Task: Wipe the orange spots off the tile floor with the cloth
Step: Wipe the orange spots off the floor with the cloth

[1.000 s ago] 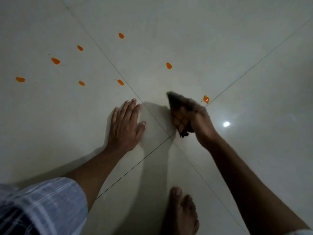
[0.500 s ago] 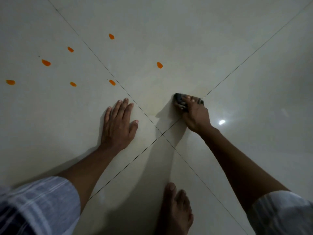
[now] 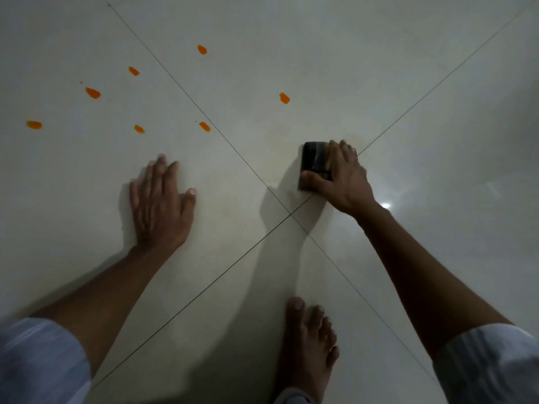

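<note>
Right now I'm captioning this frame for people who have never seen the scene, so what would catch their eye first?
The bright orange spots scattered over the pale tile floor, mostly upper left, stand out first, with one lone spot nearer the middle. Just below that spot, the right hand presses a dark cloth flat against the tile near where the grout lines cross. The left hand lies open on the floor.
</note>
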